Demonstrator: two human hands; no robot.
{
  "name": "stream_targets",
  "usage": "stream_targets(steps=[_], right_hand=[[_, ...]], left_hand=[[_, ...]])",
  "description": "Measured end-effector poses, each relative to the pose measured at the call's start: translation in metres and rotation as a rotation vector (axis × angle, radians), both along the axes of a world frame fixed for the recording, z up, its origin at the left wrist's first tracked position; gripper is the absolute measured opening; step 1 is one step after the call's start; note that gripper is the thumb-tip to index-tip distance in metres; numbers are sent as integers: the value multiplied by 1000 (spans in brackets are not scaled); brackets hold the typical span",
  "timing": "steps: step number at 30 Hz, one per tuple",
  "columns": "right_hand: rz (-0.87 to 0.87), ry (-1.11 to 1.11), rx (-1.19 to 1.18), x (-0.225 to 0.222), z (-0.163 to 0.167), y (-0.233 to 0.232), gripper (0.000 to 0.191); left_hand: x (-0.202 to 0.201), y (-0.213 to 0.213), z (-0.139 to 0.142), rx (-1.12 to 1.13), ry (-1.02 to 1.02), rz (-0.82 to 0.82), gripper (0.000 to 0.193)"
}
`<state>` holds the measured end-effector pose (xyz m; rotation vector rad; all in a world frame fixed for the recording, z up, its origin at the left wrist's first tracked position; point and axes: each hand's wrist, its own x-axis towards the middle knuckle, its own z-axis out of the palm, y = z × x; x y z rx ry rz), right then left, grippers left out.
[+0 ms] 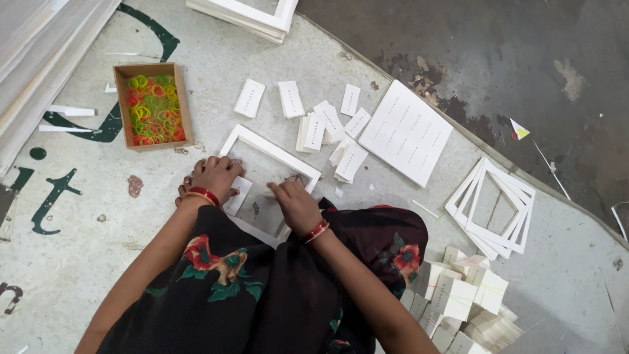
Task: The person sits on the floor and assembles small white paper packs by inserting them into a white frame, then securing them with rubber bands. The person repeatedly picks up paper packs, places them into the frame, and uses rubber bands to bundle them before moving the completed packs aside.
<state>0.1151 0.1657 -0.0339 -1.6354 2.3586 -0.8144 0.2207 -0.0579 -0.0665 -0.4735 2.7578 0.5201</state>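
I take the white card frame (270, 152) lying flat on the floor sheet (85, 255) as my landmark. Far to its left, a small brown cardboard box (152, 105) holds red, green and yellow rubber bands. My left hand (213, 178) rests on the frame's left edge, fingers spread and pressed flat on it, with a small white card (237, 195) lying just under the palm side. My right hand (296, 204) sits inside the frame's opening near its lower right; its fingers are bent down towards the floor, and I cannot tell whether they pinch anything. Both wrists carry red bangles. Just above and to the right of the frame, loose white cards (327, 124) lie scattered, some overlapping. Further right lies a large uncut white sheet of cards (406, 131). Beyond that, a fanned stack of empty white frames (495, 206) rests on the floor. Below the stack, right of my knee, banded card bundles (468, 295) are heaped.
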Motion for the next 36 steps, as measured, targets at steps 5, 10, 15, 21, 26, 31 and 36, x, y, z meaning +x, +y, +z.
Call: stream_targets(steps=[5, 10, 15, 21, 26, 31, 36], right_hand=[[25, -88, 18, 0, -4, -5, 57], [-56, -64, -88, -1, -19, 0, 52], [-51, -111, -88, 9, -29, -2, 54], [-285, -314, -112, -44, -28, -32, 48], [-215, -212, -16, -134, -13, -98, 43], [-39, -144, 365, -156, -3, -154, 44], [19, 3, 510, -140, -10, -171, 49]], left_hand=[[-3, 18, 0, 100, 202, -89, 58], [-8, 64, -22, 257, 382, -26, 81], [1, 76, -27, 370, 266, -90, 97], [-4, 56, -5, 349, 402, 133, 88], [14, 9, 5, 197, 503, 236, 76], [26, -18, 0, 211, 451, 286, 70], [34, -24, -2, 217, 447, 326, 59]])
